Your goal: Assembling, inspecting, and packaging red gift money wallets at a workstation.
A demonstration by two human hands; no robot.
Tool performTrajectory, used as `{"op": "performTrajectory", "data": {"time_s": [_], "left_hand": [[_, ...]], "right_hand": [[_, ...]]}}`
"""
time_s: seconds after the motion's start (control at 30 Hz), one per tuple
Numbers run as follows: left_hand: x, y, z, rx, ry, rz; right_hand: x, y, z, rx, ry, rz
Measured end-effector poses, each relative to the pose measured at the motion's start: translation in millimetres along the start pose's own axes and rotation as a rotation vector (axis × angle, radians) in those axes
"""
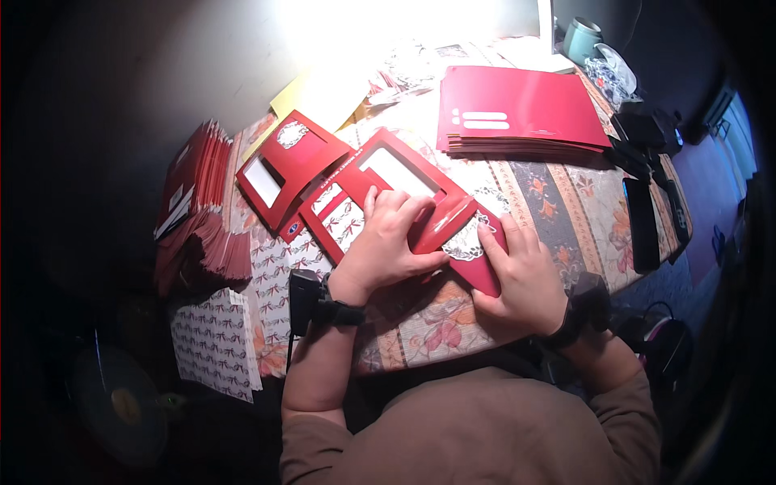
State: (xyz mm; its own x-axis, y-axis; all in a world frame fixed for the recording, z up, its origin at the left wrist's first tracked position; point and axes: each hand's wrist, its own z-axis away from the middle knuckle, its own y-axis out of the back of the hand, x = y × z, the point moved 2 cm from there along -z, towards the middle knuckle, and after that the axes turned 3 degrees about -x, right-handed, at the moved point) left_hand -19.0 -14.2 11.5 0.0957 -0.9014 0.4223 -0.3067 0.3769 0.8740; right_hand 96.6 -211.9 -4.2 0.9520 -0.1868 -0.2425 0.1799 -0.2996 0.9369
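Observation:
A red cardboard sleeve (459, 213) with cut-out windows lies aslant on the table in front of me. My left hand (391, 236) grips its near side, fingers over the top and thumb along the end edge. Patterned paper with bows (348, 225) shows through one window. At the sleeve's right end, my right hand (524, 273) holds a red money wallet (479, 276) bearing a white wreath print. The wallet's left end meets the sleeve; whether it is inside or underneath is hidden. Beyond my left hand rests another red windowed sleeve (315, 145), partly bent up.
A stack of flat red card pieces (521, 94) stands at the back right. Red wallets (203, 173) and bow-patterned papers (212, 342) are stacked on the left. A phone (641, 224) lies near the right edge, with a light-blue jar (583, 41) farther back.

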Motion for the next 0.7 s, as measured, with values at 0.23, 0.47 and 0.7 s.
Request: {"op": "performTrajectory", "data": {"time_s": [0.23, 0.47, 0.7], "left_hand": [[-4, -3, 0, -0.068, 0.046, -0.034], [-8, -3, -4, -0.030, -0.001, -0.085], [-16, -5, -6, 0.045, -0.011, 0.039]], "right_hand": [[-5, -1, -3, -0.057, -0.034, 0.017], [-6, -4, -1, -0.014, -0.025, 0.019], [-7, -3, 0, 0.017, -0.026, 0.014]]}}
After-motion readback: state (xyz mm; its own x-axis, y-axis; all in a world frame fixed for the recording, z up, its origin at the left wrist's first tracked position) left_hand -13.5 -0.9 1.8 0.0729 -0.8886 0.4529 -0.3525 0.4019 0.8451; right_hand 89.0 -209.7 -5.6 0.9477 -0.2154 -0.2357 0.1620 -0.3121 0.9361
